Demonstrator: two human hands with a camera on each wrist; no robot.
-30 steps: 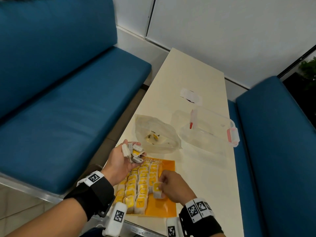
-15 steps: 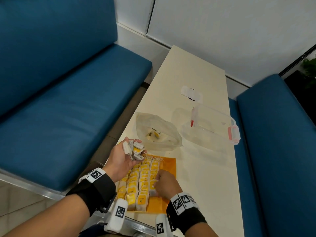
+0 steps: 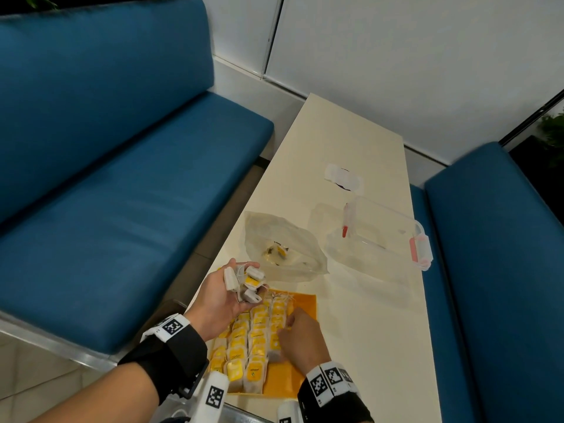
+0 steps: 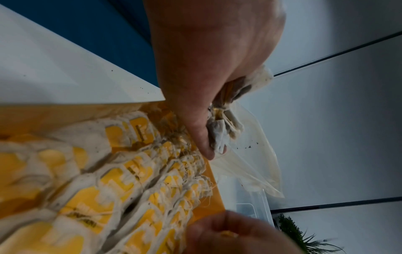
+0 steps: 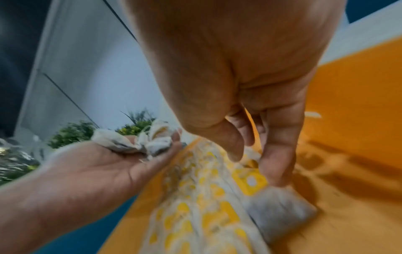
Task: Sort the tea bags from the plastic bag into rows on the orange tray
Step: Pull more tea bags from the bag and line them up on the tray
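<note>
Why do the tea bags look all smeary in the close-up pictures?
Right wrist view: motion blur smears the rows of tea bags and the orange tray. Left wrist view: the nearest tea bags are soft and stretched by the wide lens. Head view: sharper, though the right hand is slightly blurred.

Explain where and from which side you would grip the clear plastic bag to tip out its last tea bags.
Grip the clear plastic bag at its closed far corner, coming from above on the side away from the orange tray. It lies flat on the table, its mouth apparently facing the tray, so lifting the far end should slide the leftover contents toward the rows. The film is limp, so pinch it.
</note>
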